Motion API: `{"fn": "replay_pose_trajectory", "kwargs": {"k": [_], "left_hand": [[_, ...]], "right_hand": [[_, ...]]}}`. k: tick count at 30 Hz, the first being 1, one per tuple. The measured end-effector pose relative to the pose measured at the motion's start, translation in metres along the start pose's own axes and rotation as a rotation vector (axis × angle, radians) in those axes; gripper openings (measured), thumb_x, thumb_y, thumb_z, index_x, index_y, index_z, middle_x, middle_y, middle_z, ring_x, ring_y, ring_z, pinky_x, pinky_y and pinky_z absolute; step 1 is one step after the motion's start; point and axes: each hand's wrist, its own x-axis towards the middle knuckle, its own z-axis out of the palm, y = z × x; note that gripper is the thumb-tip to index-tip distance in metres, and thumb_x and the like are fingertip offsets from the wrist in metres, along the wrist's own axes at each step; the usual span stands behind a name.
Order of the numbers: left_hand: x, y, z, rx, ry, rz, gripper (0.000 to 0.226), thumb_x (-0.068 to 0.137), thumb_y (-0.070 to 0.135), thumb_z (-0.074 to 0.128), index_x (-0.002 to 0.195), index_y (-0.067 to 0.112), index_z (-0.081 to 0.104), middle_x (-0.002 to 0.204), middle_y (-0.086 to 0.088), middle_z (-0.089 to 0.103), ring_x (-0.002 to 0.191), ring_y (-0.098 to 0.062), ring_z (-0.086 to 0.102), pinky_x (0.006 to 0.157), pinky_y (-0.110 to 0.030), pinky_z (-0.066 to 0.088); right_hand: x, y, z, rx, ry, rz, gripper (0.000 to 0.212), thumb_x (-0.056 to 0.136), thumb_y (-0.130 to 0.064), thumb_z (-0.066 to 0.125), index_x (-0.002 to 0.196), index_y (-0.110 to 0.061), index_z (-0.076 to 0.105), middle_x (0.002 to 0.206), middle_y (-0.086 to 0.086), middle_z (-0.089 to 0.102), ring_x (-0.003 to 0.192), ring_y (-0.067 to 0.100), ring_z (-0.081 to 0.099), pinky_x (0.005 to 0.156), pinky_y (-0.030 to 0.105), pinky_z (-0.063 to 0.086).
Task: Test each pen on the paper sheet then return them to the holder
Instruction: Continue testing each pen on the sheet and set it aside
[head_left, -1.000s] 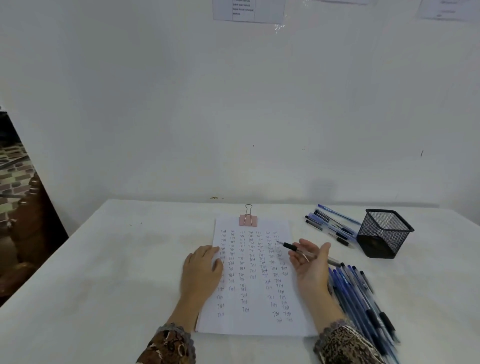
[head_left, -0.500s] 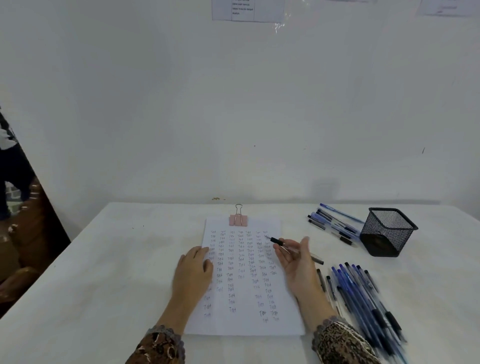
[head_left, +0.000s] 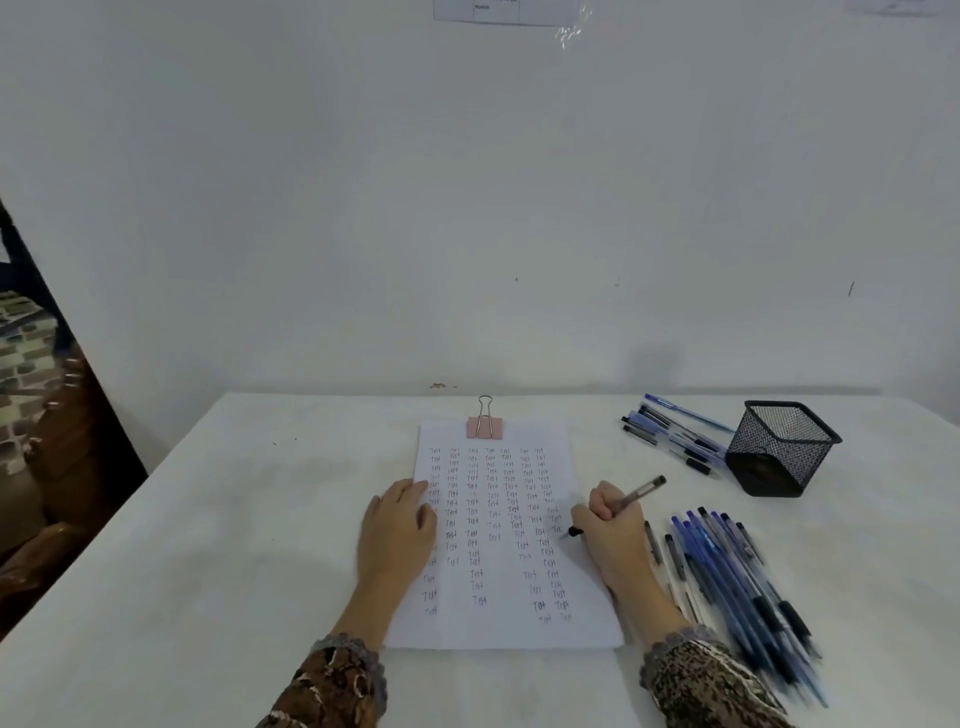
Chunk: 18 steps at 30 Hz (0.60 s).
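Now the right hand (head_left: 613, 525) grips a dark-barrelled pen (head_left: 636, 493), its fingers curled round the barrel in a writing hold. The pen's tip touches the right part of the paper sheet (head_left: 498, 629), and its back end tilts up and away to the right. The left hand (head_left: 400, 525) rests flat on the sheet's left edge, fingers straight and relaxed, holding nothing. Columns of small handwritten words cover the sheet, and a pink binder clip (head_left: 484, 427) is fixed at the middle of its far edge.

A black mesh pen holder (head_left: 782, 449) stands upright on the white bench (head_left: 208, 519), far right of the sheet. A small bundle of blue and black pens (head_left: 675, 439) lies just beside its left side. A larger spread of blue and dark pens (head_left: 737, 577) lies on the bench just right of the right hand and its patterned sleeve (head_left: 701, 680), blurred at the near ends.
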Motion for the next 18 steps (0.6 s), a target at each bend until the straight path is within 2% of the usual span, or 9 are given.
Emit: {"fn": "replay_pose_trajectory", "kwargs": {"k": [4,8,13,16,18], "left_hand": [[-0.0009,0.0016,0.0007,0.004,-0.009,-0.009,0.04,0.095,0.018,0.039,0.133,0.013,0.047,0.139,0.0,0.044,0.125,-0.018,0.04,0.112,-0.033,0.024],[-0.0025,0.0018,0.0003,0.008,-0.007,-0.008,0.04,0.095,0.018,0.038,0.133,0.013,0.046,0.14,0.0,0.043,0.125,-0.019,0.04,0.112,-0.033,0.024],[-0.0017,0.0002,0.0007,0.003,-0.011,-0.001,0.04,0.095,0.018,0.038,0.134,0.013,0.046,0.14,0.0,0.043,0.126,-0.018,0.04,0.112,-0.034,0.023],[-0.0013,-0.0011,0.0019,-0.001,-0.018,-0.002,0.04,0.095,0.019,0.038,0.134,0.013,0.046,0.14,0.001,0.043,0.127,-0.017,0.039,0.114,-0.034,0.021],[-0.0012,-0.001,0.0024,0.001,-0.014,0.0,0.04,0.095,0.018,0.038,0.134,0.013,0.046,0.14,0.001,0.043,0.126,-0.018,0.04,0.113,-0.034,0.022]], "right_hand": [[0.0011,0.0021,0.0015,-0.02,0.01,0.021,0.048,0.069,0.02,0.049,0.058,-0.019,0.023,0.046,-0.015,0.023,0.043,0.001,0.018,0.043,0.011,0.021],[-0.0002,0.0023,-0.0007,0.012,0.038,0.021,0.041,0.065,0.01,0.05,0.058,-0.019,0.023,0.045,-0.014,0.023,0.045,0.003,0.018,0.043,0.014,0.019],[-0.0006,0.0,0.0022,-0.114,0.003,0.003,0.05,0.071,0.022,0.049,0.057,-0.018,0.023,0.045,-0.015,0.023,0.043,0.0,0.019,0.044,0.01,0.022],[-0.0009,0.0003,0.0022,-0.09,0.061,0.012,0.051,0.071,0.023,0.048,0.059,-0.02,0.021,0.051,-0.008,0.021,0.044,0.001,0.017,0.043,0.011,0.021],[-0.001,0.001,0.0014,-0.066,0.068,0.014,0.052,0.071,0.023,0.046,0.059,-0.02,0.021,0.051,-0.008,0.021,0.043,0.001,0.017,0.043,0.011,0.021]]}}
